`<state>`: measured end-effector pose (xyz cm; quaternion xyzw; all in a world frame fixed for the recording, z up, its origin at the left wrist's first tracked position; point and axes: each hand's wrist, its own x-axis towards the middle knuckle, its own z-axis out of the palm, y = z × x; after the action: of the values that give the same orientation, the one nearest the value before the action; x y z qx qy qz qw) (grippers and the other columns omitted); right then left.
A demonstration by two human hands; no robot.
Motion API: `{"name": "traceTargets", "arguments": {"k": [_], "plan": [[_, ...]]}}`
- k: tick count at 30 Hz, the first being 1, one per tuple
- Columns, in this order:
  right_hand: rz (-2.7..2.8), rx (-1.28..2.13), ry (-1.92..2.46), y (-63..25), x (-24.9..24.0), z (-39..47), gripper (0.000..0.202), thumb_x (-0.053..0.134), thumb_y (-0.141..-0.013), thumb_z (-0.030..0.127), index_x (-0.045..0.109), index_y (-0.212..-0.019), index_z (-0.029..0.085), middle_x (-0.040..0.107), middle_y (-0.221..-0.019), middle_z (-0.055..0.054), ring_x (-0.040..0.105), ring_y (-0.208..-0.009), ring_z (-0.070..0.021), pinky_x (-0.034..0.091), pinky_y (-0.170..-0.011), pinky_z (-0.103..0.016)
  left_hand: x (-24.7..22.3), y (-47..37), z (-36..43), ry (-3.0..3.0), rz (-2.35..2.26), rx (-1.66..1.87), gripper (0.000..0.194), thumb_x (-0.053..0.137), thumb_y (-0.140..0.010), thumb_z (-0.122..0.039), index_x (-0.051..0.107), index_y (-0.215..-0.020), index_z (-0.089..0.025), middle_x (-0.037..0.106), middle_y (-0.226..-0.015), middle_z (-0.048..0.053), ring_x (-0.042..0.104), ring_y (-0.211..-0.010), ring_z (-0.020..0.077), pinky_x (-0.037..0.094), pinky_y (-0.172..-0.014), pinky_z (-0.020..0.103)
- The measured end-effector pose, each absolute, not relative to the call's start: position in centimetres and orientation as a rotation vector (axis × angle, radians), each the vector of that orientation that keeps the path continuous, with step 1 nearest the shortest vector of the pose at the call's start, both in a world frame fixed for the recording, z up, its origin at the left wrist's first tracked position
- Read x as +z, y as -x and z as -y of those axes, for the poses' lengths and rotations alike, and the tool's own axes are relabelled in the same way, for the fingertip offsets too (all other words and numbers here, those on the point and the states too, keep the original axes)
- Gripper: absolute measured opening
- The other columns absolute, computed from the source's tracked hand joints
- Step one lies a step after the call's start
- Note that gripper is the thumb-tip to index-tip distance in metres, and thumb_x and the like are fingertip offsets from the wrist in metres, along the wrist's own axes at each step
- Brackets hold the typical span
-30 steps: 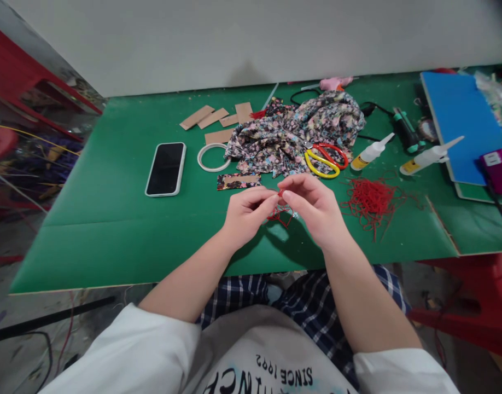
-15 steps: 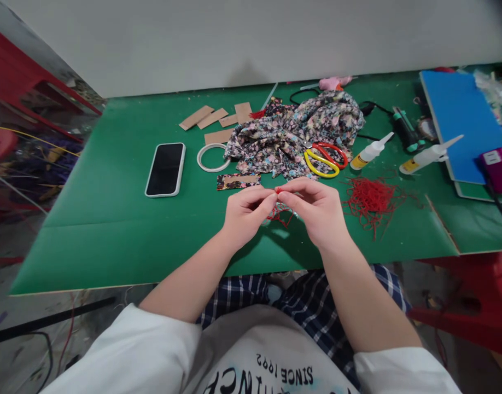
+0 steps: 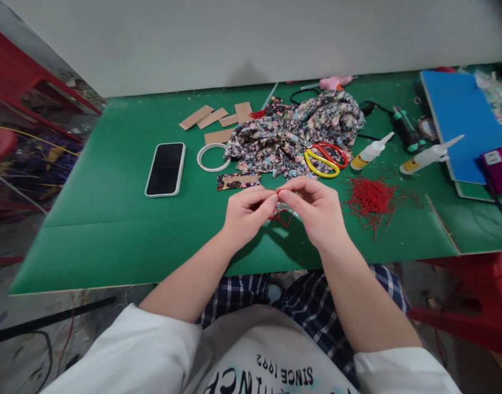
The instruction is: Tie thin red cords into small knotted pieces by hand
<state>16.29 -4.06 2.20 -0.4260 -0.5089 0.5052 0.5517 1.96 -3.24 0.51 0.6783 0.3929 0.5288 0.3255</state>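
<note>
Red thread is pinched between the fingertips of both hands, its loose strands hanging below them over the green table. My left hand grips it from the left with thumb and forefinger. From the right, my right hand pinches the same thread, and the fingertips nearly meet. A tangled pile of red thread lies to the right of my right hand. Just beyond my left hand is a floral strip with a cardboard piece on it. Scissors with red and yellow handles rest on floral cloth.
A phone lies left, near a white tape ring and several cardboard pieces. Two glue bottles, a green-black tool and a blue board are to the right. The table's front edge is close to me.
My fingertips have shifted very slightly at the pinched thread. Both hands keep their hold, and everything else on the table stays in place.
</note>
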Motion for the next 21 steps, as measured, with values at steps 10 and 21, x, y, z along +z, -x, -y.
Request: {"name": "traceTargets", "arguments": {"k": [10, 21], "plan": [[1.208, 1.176, 1.02, -16.34, 1.96, 3.96, 0.006, 0.072, -0.071, 0.025, 0.069, -0.075, 0.022, 0.068, -0.077, 0.001, 0.063, -0.072, -0.0113, 0.054, -0.069, -0.027, 0.41, -1.99, 3.29, -1.823, -1.108, 1.351, 0.026, 0.056, -0.084, -0.034, 0.072, -0.073, -0.017, 0.058, -0.054, 0.0, 0.05, -0.053, 0.0098, 0.042, -0.055, 0.024], [1.273, 1.131, 0.969, -16.64, 1.76, 3.96, 0.011, 0.073, -0.072, 0.022, 0.074, -0.081, 0.027, 0.067, -0.081, 0.001, 0.061, -0.078, -0.0116, 0.052, -0.07, -0.027, 0.36, -2.0, 3.27, -1.901, -1.008, 1.414, 0.019, 0.057, -0.083, -0.022, 0.071, -0.072, -0.016, 0.055, -0.054, -0.001, 0.048, -0.052, 0.0079, 0.041, -0.056, 0.022]]}}
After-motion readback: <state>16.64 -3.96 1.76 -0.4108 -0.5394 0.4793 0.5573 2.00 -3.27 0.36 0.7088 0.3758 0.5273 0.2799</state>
